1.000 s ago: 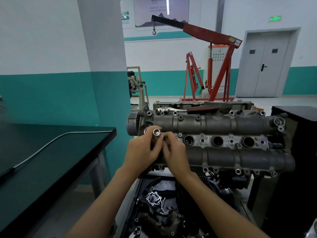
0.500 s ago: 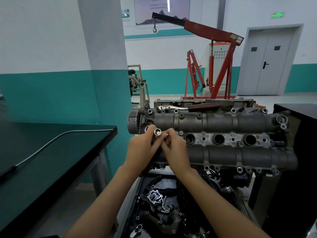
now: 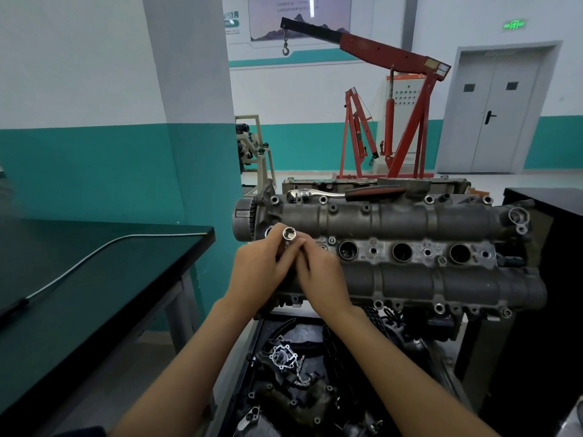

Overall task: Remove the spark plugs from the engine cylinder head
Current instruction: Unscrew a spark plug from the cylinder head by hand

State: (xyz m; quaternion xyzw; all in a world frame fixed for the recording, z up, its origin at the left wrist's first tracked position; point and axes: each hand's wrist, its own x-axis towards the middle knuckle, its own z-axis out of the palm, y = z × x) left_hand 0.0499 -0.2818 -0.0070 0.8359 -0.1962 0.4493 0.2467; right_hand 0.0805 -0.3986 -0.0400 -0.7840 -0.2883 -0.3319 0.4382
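A red engine hoist (image 3: 407,99) stands before a grey double door (image 3: 495,111), while a dark desk (image 3: 79,279) carries a thin cable (image 3: 94,257).

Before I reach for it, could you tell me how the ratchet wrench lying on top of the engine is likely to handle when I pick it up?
The ratchet wrench looks all metal with a chrome head, so probably stiff and fairly heavy for its size. Its dark and red handle should give a secure hold. It lies flat on the cylinder head, so it seems unlikely to roll.
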